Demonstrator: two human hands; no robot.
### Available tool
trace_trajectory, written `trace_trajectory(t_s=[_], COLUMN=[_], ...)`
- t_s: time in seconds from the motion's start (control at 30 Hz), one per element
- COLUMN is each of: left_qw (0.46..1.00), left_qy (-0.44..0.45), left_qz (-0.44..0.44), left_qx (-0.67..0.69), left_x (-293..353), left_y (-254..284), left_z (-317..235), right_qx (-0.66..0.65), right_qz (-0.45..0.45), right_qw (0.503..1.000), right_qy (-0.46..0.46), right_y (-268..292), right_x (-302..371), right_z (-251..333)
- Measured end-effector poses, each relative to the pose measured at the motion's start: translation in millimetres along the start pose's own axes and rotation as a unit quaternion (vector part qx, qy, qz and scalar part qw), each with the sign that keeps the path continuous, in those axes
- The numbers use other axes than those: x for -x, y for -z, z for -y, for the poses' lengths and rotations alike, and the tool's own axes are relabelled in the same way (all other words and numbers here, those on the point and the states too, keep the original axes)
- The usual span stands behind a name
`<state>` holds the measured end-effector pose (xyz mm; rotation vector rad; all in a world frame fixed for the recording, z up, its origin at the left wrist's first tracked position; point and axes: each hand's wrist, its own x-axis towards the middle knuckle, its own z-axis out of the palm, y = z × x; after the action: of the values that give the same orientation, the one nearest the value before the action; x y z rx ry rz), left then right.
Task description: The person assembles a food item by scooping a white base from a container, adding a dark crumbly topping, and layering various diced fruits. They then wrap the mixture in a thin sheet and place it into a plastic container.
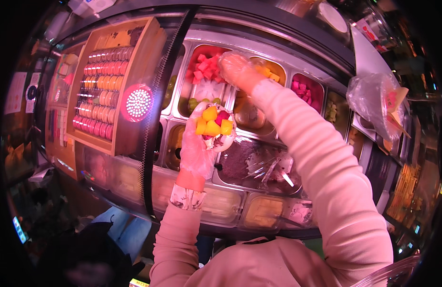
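Observation:
In its clear plastic glove, my left hand (197, 148) is closed around a pale, round dessert (225, 142) with dark-flecked cream. Yellow mango cubes (211, 128) and a deep red fruit piece (222, 116) lie on top of it. My right hand (236, 69), also gloved, reaches over the metal rim between a tray of red watermelon-like cubes (205, 69) and a tray of mango cubes (267, 71). Its fingers are curled down at the edge of the red cubes; the fingertips and anything between them are hidden. Green grapes (194, 103) lie just beyond the dessert.
A large tray of dark purple filling (245, 160) with a utensil sits below the dessert. Magenta fruit cubes (302, 92) are to the right. Leftward stands a wooden case of macarons (103, 91). A plastic bag (374, 98) hangs at the right; lidded containers (261, 210) line the near edge.

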<state>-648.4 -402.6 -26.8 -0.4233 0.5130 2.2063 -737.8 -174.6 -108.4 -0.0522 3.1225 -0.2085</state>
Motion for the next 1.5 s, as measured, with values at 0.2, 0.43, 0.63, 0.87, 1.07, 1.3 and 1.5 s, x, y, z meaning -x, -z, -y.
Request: trace_trajectory(t_s=[0.2, 0.43, 0.63, 0.87, 1.07, 1.3, 1.5], left_qw=[0.996, 1.0, 0.995, 0.998, 0.984, 0.999, 0.997], left_qy=[0.012, -0.015, -0.042, -0.03, 0.056, 0.004, 0.013], left_qz=[-0.063, -0.013, 0.07, 0.015, 0.071, 0.034, 0.046], left_qx=[-0.056, 0.015, 0.063, 0.056, 0.155, 0.041, 0.065], left_x=[-1, -8, -11, -3, 6, 19, 21], left_y=[13, 31, 41, 27, 30, 31, 19], left_z=[-15, -21, -14, -14, -12, -8, -6], right_qx=[0.065, -0.482, -0.688, -0.594, -0.364, 0.099, 0.177], right_qz=[-0.034, -0.049, -0.071, -0.114, -0.127, 0.103, 0.045], right_qw=[0.997, 0.866, 0.712, 0.785, 0.912, 0.968, 0.96], right_qy=[-0.001, -0.123, -0.119, -0.135, -0.138, 0.208, 0.213], right_y=[-41, 64, 102, 99, 54, -34, -16], right_x=[-26, 29, 81, 82, 44, 106, 126], right_z=[15, 37, 31, 39, -30, -74, -56])
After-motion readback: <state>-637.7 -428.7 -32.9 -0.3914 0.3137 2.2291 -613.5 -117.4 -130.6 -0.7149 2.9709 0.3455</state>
